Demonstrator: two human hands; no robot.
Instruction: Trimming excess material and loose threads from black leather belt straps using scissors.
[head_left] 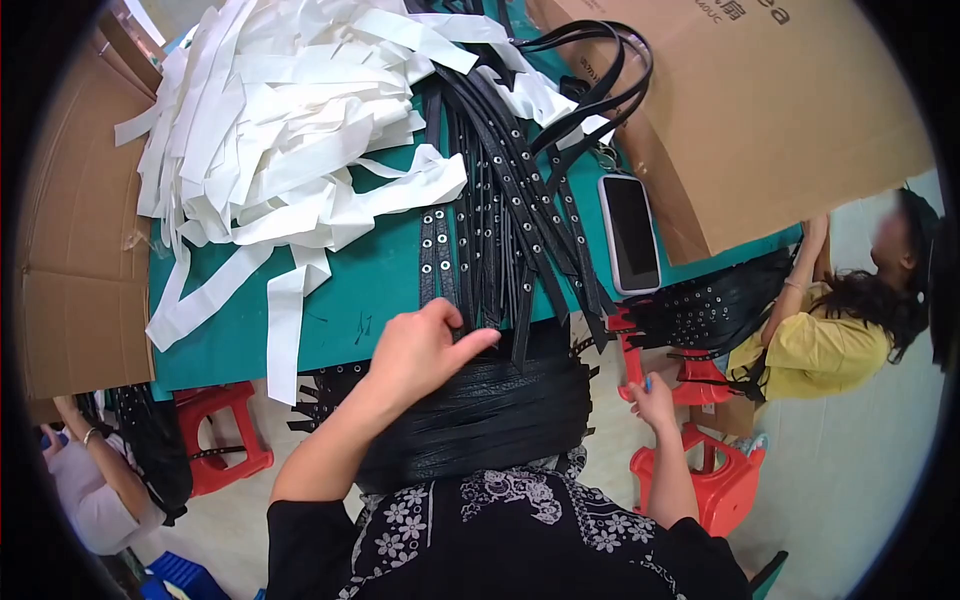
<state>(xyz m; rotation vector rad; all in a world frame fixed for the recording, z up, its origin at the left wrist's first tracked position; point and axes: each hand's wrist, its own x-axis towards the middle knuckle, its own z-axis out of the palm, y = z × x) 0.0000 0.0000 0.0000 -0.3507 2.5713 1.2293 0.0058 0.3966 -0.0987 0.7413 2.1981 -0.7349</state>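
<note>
Black straps [500, 200] with metal eyelets lie in a thick bundle across the green tabletop [220, 365], their cut ends reaching its near edge. My left hand [415, 350] is over those ends, thumb stretched to the right and apart from the bent fingers; nothing shows in its grasp. Off the table's edge to the right, my right hand [655, 402] is closed around a small blue object [648, 381], mostly hidden by the fingers. Across my lap rests a wide stack of black straps [470, 410], just below my left hand.
White fabric strips [290, 130] are heaped at the back left. A phone [632, 235] lies right of the straps, beside a large cardboard box [780, 110]. Another carton [85, 240] stands left. Red stools [715, 490] and two people, one in yellow [830, 345], are nearby.
</note>
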